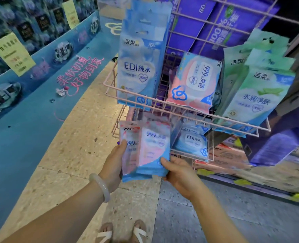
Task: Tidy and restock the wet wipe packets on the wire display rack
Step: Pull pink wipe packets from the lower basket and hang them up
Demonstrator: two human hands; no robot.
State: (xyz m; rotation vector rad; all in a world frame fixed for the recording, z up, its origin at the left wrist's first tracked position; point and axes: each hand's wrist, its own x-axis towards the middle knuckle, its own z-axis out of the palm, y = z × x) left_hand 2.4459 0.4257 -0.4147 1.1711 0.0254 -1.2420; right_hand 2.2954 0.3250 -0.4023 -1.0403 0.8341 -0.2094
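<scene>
A stack of pink and blue wet wipe packets (145, 149) is held upright in front of the pink wire rack's lower basket (210, 148). My left hand (114, 162) grips the stack's left edge; my right hand (177, 171) grips its lower right corner. In the upper basket (189, 112) stand blue packets (139, 67) at left, a tilted pink packet (194, 83) in the middle and green packets (254, 88) at right. A blue packet (192, 141) lies in the lower basket.
Purple tissue packs (215, 28) fill the shelving behind the rack. A blue curved display wall (40, 67) with yellow price tags runs along the left. Speckled floor (85, 141) lies below, with my sandalled feet (122, 232) at the bottom edge.
</scene>
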